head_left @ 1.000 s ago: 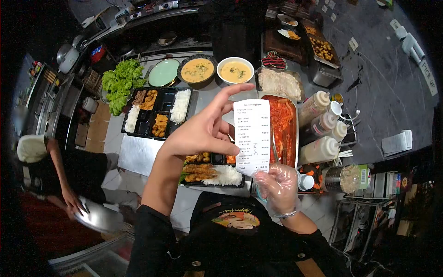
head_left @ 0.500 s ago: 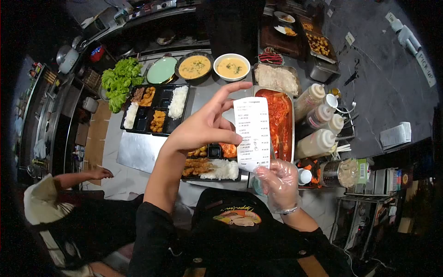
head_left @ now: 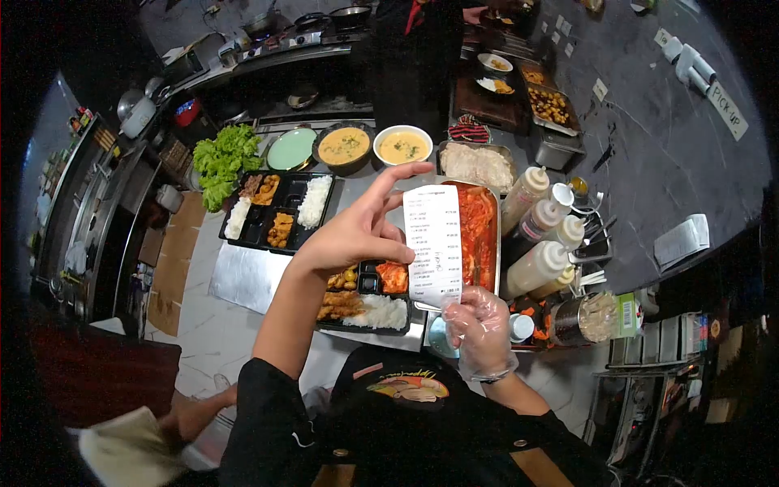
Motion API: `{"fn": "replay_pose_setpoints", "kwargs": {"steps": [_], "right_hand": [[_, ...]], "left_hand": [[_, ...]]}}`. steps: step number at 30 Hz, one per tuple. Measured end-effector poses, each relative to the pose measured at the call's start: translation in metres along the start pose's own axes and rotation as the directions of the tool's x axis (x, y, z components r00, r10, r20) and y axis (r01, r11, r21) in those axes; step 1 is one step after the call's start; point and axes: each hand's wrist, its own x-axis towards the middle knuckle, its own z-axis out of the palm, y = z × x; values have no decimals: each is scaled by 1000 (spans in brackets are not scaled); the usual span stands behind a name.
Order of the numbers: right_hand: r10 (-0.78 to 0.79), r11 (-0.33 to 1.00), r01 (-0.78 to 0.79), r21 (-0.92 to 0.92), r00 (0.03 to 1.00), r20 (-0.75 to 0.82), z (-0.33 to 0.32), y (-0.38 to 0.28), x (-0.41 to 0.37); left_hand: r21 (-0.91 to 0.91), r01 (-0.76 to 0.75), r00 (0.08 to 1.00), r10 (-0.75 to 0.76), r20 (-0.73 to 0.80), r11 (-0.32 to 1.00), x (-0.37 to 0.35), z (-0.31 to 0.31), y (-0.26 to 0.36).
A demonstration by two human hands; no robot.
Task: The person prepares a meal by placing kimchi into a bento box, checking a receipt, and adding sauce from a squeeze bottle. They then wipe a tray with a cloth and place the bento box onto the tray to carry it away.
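Note:
A long printed receipt [head_left: 432,243] hangs upright over the counter, in front of the metal tray of red kimchi [head_left: 479,227]. My right hand [head_left: 480,329], in a clear plastic glove, pinches its lower end. My left hand [head_left: 361,223] is bare; its thumb touches the receipt's left edge, and its index finger is stretched out above, apart from the thumb. Behind my left hand lie a black bento box with rice and fried pieces [head_left: 381,312] and another compartment box with rice and meats [head_left: 276,213].
Two bowls of yellow soup [head_left: 344,146], a green plate [head_left: 292,149] and lettuce [head_left: 225,158] line the back. Squeeze bottles [head_left: 540,264] and a lidded jar [head_left: 580,318] stand right. Another person's arm [head_left: 199,410] shows lower left; someone in dark clothes [head_left: 414,73] stands beyond the counter.
The view has tilted, showing more of the far stove. Both hands still hold up the receipt, slightly further left in view. The person at left has moved lower, and another appears at the back.

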Motion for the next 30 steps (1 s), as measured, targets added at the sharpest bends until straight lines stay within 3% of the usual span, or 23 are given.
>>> {"fn": "replay_pose_setpoints", "kwargs": {"steps": [10,12,14,15,19,23,28,30], "right_hand": [[54,999,-53,-10,981,186,-5,6,4],[70,997,-78,28,973,221,1,10,7],[102,993,-86,-81,970,220,8,15,9],[113,992,-96,-83,965,235,14,16,10],[165,982,-131,-134,943,289,38,23,10],[185,980,-150,-134,932,313,68,30,10],[180,980,-138,-146,924,336,121,65,18],[157,947,-27,-319,908,388,156,84,22]], "left_hand": [[116,12,996,-1,-92,993,-20,4,11],[180,-66,967,107,-229,981,-26,3,9],[238,34,943,48,-329,971,-40,-11,15],[282,19,928,88,-362,959,-46,-17,16],[157,-34,869,107,-483,987,-68,-43,13],[300,-52,842,203,-500,953,-92,-64,22],[267,-83,824,217,-523,960,-134,-113,25],[255,-49,799,191,-570,966,-163,-143,20]]}}
